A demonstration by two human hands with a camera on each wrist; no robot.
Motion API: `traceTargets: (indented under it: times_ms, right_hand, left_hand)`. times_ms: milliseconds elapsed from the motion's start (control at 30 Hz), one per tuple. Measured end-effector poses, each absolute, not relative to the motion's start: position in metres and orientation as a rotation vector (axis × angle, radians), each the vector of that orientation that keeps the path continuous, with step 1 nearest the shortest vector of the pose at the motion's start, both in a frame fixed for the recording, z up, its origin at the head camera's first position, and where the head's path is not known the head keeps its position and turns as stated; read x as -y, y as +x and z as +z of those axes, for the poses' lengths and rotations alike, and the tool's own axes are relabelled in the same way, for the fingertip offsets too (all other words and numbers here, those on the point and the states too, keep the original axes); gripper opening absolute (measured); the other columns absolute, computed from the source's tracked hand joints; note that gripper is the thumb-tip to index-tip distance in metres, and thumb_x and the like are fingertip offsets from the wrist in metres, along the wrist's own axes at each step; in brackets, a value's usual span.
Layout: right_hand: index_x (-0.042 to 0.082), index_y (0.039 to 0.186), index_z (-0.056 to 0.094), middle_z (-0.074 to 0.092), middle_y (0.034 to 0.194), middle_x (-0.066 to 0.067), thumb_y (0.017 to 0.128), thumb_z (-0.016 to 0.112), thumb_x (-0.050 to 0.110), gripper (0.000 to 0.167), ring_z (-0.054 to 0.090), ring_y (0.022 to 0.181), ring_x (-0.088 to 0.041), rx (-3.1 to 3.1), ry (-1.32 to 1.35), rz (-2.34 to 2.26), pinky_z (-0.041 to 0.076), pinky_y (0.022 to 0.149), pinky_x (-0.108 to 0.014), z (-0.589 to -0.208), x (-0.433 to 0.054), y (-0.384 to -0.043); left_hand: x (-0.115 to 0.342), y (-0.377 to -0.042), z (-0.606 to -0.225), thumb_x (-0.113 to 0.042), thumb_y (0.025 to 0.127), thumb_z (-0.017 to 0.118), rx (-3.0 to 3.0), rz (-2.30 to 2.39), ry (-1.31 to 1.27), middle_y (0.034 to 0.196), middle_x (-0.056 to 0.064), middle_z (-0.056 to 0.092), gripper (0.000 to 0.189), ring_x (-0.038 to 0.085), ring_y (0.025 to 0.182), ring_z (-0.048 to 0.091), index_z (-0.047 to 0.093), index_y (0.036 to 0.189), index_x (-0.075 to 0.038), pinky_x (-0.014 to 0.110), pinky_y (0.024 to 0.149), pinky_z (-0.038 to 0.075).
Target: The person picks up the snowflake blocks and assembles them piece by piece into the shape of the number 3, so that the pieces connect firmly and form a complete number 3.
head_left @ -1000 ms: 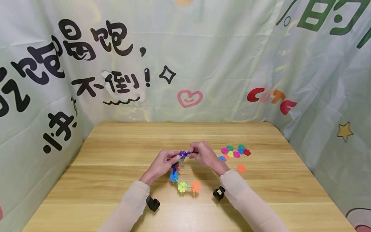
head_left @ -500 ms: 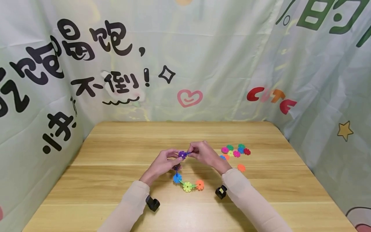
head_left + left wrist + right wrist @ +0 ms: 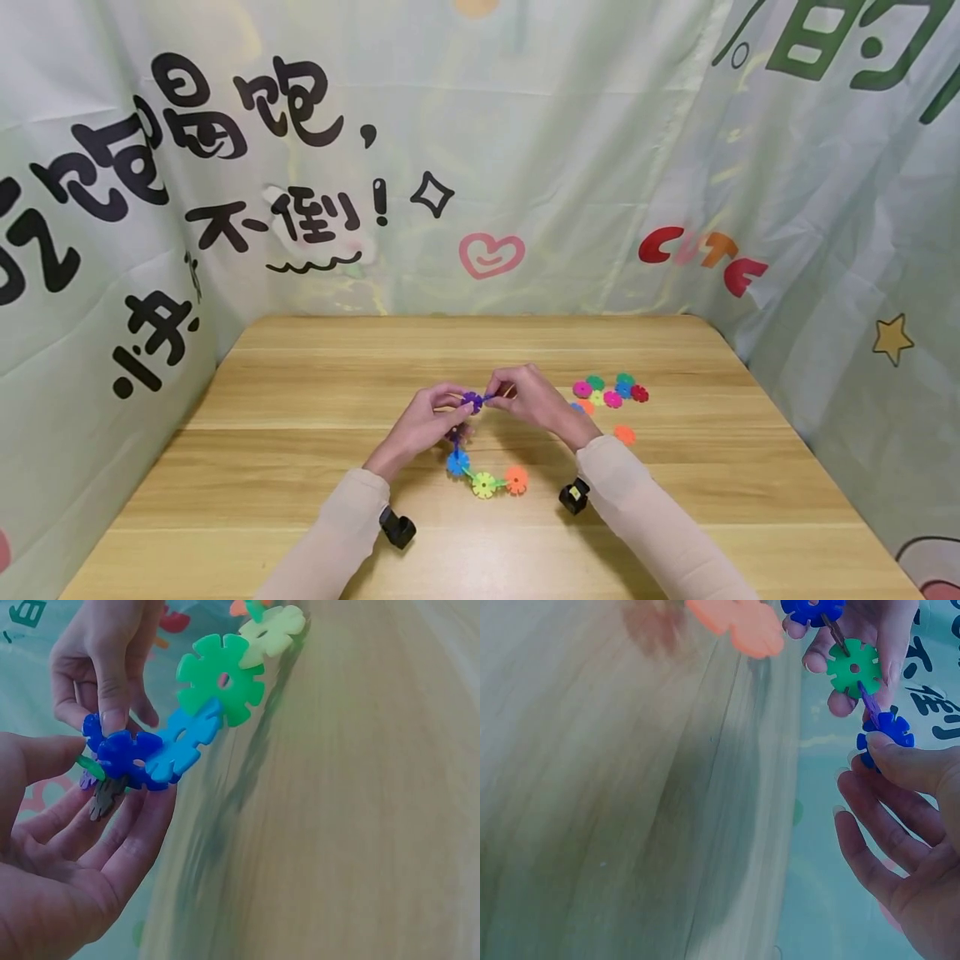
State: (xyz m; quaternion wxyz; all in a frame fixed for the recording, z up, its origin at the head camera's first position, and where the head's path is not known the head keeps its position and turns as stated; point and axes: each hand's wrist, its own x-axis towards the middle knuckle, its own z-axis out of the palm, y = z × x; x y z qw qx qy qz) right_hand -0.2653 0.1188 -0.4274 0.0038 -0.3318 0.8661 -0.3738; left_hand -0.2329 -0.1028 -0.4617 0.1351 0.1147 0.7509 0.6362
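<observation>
Plastic snowflake discs with notched rims are joined in a chain between the hands. My left hand (image 3: 424, 423) holds the chain near a purple disc (image 3: 472, 402), with thumb and fingers about a green disc (image 3: 855, 669). My right hand (image 3: 529, 402) pinches a dark blue disc (image 3: 889, 735) at the chain's end, which meets the purple disc edge to edge. From the left hand the rest of the chain hangs in a curve, through a light blue disc (image 3: 458, 462) and a yellow-green disc (image 3: 483, 485) to an orange disc (image 3: 516, 480). Fingers partly hide the middle discs.
Loose discs lie on the wooden table (image 3: 300, 467) beyond the right forearm, among them a magenta disc (image 3: 582, 389), a dark red disc (image 3: 639, 393) and a separate orange disc (image 3: 624, 434). A printed curtain (image 3: 420, 125) stands behind the table.
The chain's hanging end has swung a little to the right and its discs have turned. My right wrist has shifted slightly right. Both hands keep their hold on the chain.
</observation>
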Motion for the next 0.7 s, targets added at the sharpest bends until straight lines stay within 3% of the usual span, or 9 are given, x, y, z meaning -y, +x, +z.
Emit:
traceTargets:
  times_ms: [333,700]
  right_hand:
    - [0.005,0.103,0.075,0.077,0.099,-0.011,0.095,0.072,0.003,0.009,0.073,0.09,-0.019,-2.765,-0.929,-1.176,0.063,0.081,-0.034,-0.421,-0.145,-0.265]
    - [0.002,0.106,0.074,0.076,0.103,-0.013,0.097,0.069,0.003,0.01,0.071,0.093,-0.026,-2.897,-0.722,-1.019,0.062,0.081,-0.042,-0.417,-0.193,-0.273]
  left_hand:
    - [0.104,-0.232,-0.459,-0.013,0.102,0.065,-2.219,1.845,0.285,0.119,0.021,0.072,0.033,0.033,0.098,0.076,0.063,0.134,-0.006,0.028,0.072,0.058]
    - [0.106,-0.232,-0.459,-0.015,0.103,0.064,-2.215,1.861,0.248,0.115,0.022,0.073,0.026,0.027,0.094,0.074,0.067,0.127,-0.006,0.029,0.074,0.058]
